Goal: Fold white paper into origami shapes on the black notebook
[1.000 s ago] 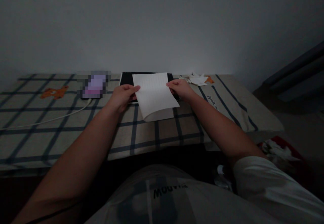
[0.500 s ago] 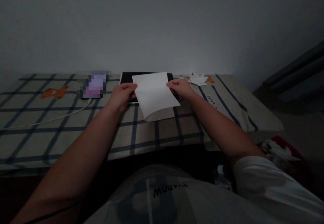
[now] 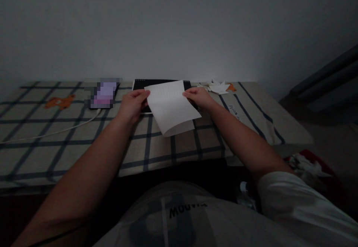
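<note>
A white sheet of lined paper [image 3: 172,107] is held up above the table, its near end curling under itself. My left hand [image 3: 134,103] pinches its left edge between thumb and fingers. On the opposite edge, my right hand [image 3: 199,97] grips the sheet the same way. Behind and below the paper lies a flat black pad [image 3: 140,85] with a row of small holes along its far edge; the sheet hides much of it. Crumpled white paper pieces [image 3: 218,86] lie just beyond my right hand.
The table bears a checked cloth [image 3: 75,157] and stands against a grey wall. Left lie a phone [image 3: 104,95] with a white cable [image 3: 64,128] and an orange patch [image 3: 60,101]. A red bin [image 3: 332,168] with paper scraps and a plastic bottle [image 3: 246,195] are low on the right.
The paper has tilted slightly, its near curled end dropping a little towards me and to the right. My left hand has shifted slightly left. Both hands keep their hold.
</note>
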Available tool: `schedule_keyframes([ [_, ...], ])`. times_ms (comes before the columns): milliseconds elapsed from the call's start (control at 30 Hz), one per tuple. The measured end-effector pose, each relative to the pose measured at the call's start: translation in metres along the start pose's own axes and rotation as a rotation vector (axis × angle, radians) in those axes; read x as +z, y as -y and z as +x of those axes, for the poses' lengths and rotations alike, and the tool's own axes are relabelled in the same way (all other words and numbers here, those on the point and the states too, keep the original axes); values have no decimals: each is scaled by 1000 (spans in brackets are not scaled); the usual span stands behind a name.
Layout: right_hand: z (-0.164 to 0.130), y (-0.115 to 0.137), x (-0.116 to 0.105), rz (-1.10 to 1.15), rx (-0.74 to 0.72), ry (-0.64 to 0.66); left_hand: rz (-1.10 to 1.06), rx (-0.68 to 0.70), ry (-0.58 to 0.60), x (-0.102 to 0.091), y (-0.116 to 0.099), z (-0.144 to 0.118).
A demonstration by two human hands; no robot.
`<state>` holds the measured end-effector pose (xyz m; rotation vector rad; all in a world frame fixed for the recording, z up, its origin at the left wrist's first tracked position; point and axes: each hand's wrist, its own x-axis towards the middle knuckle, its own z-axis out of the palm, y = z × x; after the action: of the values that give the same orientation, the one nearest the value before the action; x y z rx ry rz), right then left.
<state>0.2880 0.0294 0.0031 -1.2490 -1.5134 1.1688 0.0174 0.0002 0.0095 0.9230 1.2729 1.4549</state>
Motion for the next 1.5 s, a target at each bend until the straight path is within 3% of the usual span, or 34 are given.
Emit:
schedule_keyframes([
  [400, 1, -4, -3, -8, -8, 51, -7, 39, 10, -2, -1, -1],
  [967, 4, -8, -3, 3, -28, 25, -29, 46, -5, -3, 3, 1],
  [1267, 2, 1, -1, 63, 7, -68, 45, -124, 152, -1, 2, -3],
  [1500, 3, 2, -1, 50, -23, -122, 89, -161, 148, 1, 6, -6],
])
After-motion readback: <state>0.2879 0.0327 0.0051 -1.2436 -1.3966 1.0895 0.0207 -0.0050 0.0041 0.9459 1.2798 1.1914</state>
